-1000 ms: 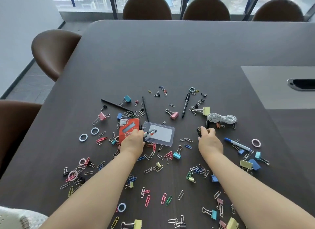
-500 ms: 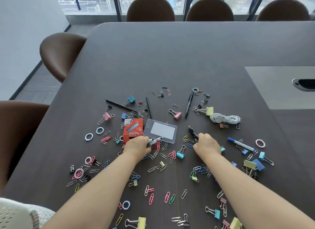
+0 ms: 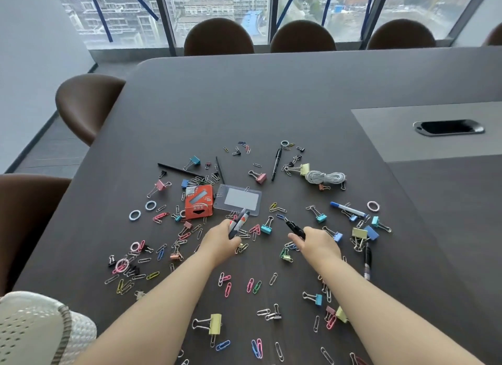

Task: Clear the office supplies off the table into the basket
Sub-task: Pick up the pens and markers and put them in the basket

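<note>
The left hand covers the lower ends of the markers it grips; the right hand hides most of a black object, too small to identify. The white mesh basket is cut off at the bottom-left corner

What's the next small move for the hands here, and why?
Probably carry both loads down-left to the white basket: the left hand already grips markers, the right hand grips a black pen, so both look full.
</note>
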A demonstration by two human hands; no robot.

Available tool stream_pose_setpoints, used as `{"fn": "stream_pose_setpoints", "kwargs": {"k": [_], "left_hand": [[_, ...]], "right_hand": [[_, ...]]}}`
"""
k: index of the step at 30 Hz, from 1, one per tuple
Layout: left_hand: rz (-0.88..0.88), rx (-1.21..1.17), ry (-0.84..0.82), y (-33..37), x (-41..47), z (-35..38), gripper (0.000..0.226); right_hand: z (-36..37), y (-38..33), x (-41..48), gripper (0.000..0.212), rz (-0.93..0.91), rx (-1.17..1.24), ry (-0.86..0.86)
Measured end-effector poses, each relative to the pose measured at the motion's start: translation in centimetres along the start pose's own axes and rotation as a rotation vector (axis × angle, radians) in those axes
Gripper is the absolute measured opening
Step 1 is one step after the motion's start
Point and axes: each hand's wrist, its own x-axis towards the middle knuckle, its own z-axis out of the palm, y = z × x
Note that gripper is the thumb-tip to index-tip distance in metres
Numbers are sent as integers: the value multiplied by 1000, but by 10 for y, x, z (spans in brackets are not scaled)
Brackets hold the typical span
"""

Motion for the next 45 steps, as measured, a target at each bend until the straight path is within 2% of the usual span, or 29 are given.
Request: {"fn": "stream_pose_setpoints", "kwargs": {"k": [4,9,13,16,24,34,38,41,45], "left_hand": [[17,14,32,21,-7,22,19],[70,49,10,53,-7,51,8],[130,122,-3,77,-6,72,5],[151,164,4,93,-4,85,11],[89,208,60,114,7,105,12],[78,131,154,116,29,94,12],[60,140,183,114,48,84,15],[49,144,184,113,67,78,12],[40,136,195,119,90,71,12]], "right_hand": [[-2,37,-21,33,108,33,64],[-7,94,-34,29,268,45,184],[-16,127,-39,30,372,51,140],[-19,137,-33,33,406,61,63],[-24,143,-21,14,332,138,0],[-52,131,24,40,27,143,82],[-60,118,57,25,-16,67,107],[-63,111,78,21,-41,-52,107],[-64,110,103,17,-16,-79,100]]}}
